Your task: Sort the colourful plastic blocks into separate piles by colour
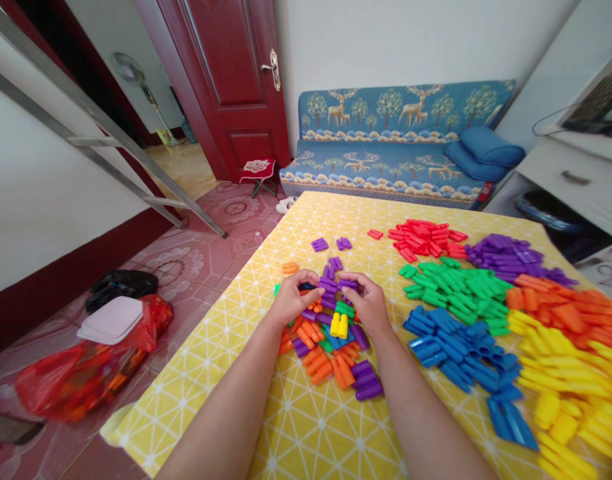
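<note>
Cloth point(226, 347): yellow, white-lined, covering the table from the lower edge to mid-frame. Yellow pile point(561, 367): lower right. Mixed pile point(316, 363): lower centre, between the forearms; orange, purple, green, blue and yellow blocks, some overlapping.

Left hand point(297, 298): centre, at the far part of the mixed pile. Thumb and forefinger narrow, tips at the left edge of a purple block point(328, 287); cannot tell whether it is gripped. Right hand point(369, 298): just right of centre, thumb and forefinger pinching a second purple block point(349, 285), beside the first.

Blue pile point(461, 350): right of the right forearm. Orange pile point(566, 307): right edge. Green pile point(451, 287): beyond the blue. Purple pile point(511, 257) and red pile point(426, 239): far part of the table, right of centre. Two loose purple pieces point(319, 245): beyond the hands, apart from each other.

Red bag point(71, 380): floor, lower left. Stool point(259, 170): upper centre, before a red door point(236, 80). Sofa point(386, 153): blue, deer-patterned, upper right of centre. Fan point(129, 69): upper left, through the doorway.
</note>
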Demonstrator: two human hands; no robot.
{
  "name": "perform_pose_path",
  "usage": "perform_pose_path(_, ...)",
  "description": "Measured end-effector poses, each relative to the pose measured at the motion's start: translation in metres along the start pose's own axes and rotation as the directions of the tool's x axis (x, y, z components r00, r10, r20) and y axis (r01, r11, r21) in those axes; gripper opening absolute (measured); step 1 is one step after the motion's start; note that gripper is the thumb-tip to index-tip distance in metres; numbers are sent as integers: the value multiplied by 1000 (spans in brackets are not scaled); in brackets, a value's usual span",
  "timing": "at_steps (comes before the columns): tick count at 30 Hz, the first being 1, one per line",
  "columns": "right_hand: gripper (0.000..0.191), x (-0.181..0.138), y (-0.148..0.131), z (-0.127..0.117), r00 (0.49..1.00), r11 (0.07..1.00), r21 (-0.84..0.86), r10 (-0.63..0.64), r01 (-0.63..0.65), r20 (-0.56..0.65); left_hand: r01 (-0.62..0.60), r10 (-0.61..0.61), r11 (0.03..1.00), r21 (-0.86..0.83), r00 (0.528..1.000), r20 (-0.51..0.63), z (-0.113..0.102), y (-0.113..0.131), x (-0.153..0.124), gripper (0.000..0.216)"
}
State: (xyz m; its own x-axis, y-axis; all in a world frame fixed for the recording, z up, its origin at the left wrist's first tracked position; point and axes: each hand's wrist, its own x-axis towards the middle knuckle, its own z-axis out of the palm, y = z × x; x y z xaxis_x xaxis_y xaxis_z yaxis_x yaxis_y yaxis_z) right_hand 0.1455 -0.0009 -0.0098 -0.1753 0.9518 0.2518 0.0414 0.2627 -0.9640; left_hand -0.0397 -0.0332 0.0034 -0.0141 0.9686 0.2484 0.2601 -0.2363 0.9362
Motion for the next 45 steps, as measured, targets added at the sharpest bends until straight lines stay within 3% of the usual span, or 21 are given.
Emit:
perform_pose_path(6, 40, -2, -1, 1, 983, 993, -80, -72, 86, 169, -22, 23, 1000, -17, 999, 29, 0, -2, 1, 20)
perform_pose_path(8, 40, -2, -3, 2, 982, 992, -87, -74, 90, 172, -30, 30, 999, -17, 999, 27, 0, -3, 1, 21)
perform_pose_path(13, 32, -3, -3, 4, 996, 993, -101, -61, 68, 72, -22, 22, 1000, 3, 1000, 0, 0, -3, 1, 24)
perform_pose_path(24, 34, -1, 3, 4, 993, 1000, -14, -8, 6, -115, 11, -11, 999, 50, 1000, -3, 0, -1, 1, 27)
perform_pose_path(30, 32, -2, -5, 5, 956, 990, -132, -78, 42, -283, 15, -15, 998, 59, 1000, 12, -1, -9, 1, 27)
perform_pose_path(36, 33, -3, -28, 0, 913, 990, 125, -8, 64, -408, 25, -26, 998, 63, 1000, 17, -2, -11, 2, 26)
perform_pose_path(38, 32, 1, -39, -8, 889, 976, 199, 16, 85, -457, 25, -27, 998, 60, 999, 21, -2, -10, 2, 25)
perform_pose_path(41, 34, 18, -54, -40, 868, 978, 168, -25, 124, -496, 26, -27, 998, 62, 1000, 16, -2, -9, 2, 26)
perform_pose_path(45, 37, 59, -56, -125, 839, 989, -129, -135, 78, -527, 25, -25, 997, 68, 1000, -5, -2, -10, 2, 27)
